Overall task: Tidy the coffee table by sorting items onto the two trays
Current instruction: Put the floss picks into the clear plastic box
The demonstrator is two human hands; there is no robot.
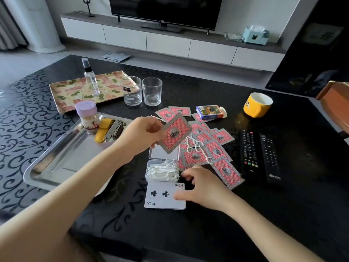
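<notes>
Home living room: beyond the black coffee table (207,233) a flat-screen television (164,10) stood on a low white cabinet (166,42), a tissue box (255,35) sat beyond its right end, and a curtain (7,25) hung beyond its left.

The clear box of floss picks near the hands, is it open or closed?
Open. The floss pick box has its clear lid flipped back flat behind it, and the white picks lie uncovered inside.
</notes>
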